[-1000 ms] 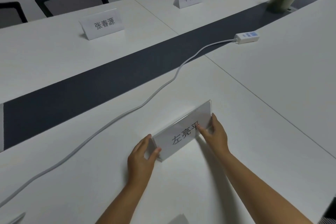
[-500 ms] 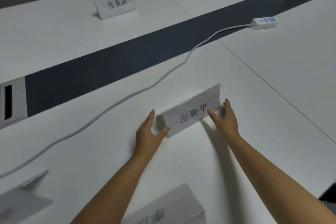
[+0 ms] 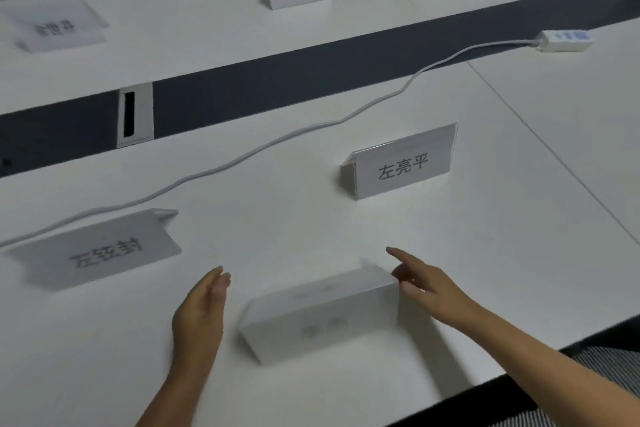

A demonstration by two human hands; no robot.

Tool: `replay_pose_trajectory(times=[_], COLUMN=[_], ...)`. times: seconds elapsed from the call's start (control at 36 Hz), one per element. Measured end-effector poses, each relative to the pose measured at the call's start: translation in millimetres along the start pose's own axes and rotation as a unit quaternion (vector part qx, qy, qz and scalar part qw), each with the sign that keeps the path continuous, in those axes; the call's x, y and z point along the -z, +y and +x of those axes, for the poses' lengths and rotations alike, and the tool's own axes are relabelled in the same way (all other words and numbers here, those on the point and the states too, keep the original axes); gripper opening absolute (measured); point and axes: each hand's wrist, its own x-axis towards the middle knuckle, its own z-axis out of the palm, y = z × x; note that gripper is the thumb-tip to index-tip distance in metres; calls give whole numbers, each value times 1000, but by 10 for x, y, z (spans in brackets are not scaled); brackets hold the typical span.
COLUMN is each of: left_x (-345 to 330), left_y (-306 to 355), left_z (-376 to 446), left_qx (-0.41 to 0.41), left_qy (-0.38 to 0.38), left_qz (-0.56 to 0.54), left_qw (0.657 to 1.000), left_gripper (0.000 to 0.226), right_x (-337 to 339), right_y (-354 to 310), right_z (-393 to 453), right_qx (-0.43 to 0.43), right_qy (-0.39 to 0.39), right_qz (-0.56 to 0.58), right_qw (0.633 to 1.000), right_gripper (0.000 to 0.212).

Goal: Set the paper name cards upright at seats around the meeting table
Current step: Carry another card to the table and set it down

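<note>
Clear acrylic card [image 3: 401, 163] stood upright on the tabletop [image 3: 519, 218], printed face toward the person, long axis running left-right, slightly rising rightward. Both hands had left it: left hand [image 3: 201, 312] and right hand [image 3: 426, 284], fingers loosely extended, flanked a nearer blurred card [image 3: 322, 315], holding nothing.

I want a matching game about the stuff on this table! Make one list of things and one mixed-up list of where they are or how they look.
Things:
1. name card 左亮平
2. left hand
3. power strip
4. cable slot

Descriptions:
A. open, beside the nearest card
B. in the dark middle strip
C. standing upright, nobody touching it
D. at the far end of the white cable

Pairs: 1-C, 2-A, 3-D, 4-B
</note>
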Motion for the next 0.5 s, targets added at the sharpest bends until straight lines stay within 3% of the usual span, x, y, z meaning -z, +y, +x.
replay_pose_trajectory(times=[0.08, 0.17, 0.5], left_x=[40, -38, -317], left_y=[-223, -472, -411], left_z=[-294, -491, -734], left_qx=[2, -10, -26], left_qy=[39, 31, 26], left_qz=[-2, 39, 121], left_qw=[999, 999, 992], left_gripper=[29, 51, 29], right_x=[-90, -194, -413], right_y=[-89, -106, -172], right_z=[-84, -147, -251], right_qx=[-16, -9, -25], right_qy=[-12, -5, 143], right_qz=[-9, -42, -39], right_qw=[1000, 999, 989], right_gripper=[71, 74, 54])
